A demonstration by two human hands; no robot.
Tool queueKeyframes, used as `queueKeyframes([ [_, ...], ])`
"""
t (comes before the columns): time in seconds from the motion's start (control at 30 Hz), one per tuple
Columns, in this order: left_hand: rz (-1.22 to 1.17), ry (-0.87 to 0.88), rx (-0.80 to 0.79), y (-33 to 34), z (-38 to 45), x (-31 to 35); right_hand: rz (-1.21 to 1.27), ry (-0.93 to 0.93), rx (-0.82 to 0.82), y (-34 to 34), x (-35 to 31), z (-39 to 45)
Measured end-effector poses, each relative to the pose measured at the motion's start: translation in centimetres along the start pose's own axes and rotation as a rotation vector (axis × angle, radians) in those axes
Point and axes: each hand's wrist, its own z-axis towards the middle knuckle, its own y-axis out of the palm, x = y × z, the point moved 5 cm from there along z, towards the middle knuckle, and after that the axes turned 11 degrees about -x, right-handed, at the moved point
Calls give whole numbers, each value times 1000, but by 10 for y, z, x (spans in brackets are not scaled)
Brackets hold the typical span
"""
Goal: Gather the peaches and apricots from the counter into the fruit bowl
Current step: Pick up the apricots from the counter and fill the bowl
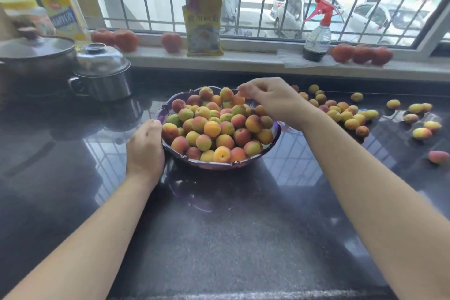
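Note:
A purple fruit bowl stands in the middle of the dark counter, heaped with peaches and apricots. My left hand holds the bowl's left rim, thumb on top and fingers down its side. My right hand hovers over the bowl's far right side with its fingers curled down, and its fingertips pinch a small orange apricot just above the pile. Several loose apricots and peaches lie scattered on the counter to the right of the bowl, the nearest ones partly hidden behind my right wrist.
Two lidded steel pots stand at the back left beside an oil bottle. On the window sill are tomatoes, a yellow packet and a spray bottle. A lone peach lies at the far right.

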Motion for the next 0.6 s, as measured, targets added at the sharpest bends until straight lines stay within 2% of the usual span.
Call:
queueKeyframes([
  [0.07,15,10,2,0,0,-3,114,33,242,-23,29,-6],
  [0.17,12,21,2,1,2,-6,-15,209,468,-37,84,-28],
  [0.3,6,15,6,2,3,-6,-297,377,455,-19,133,-49],
  [0.5,-18,9,13,1,5,-11,-492,420,326,-14,138,-17],
  [0.6,-8,6,7,2,5,-9,-528,493,356,-18,144,-7],
])
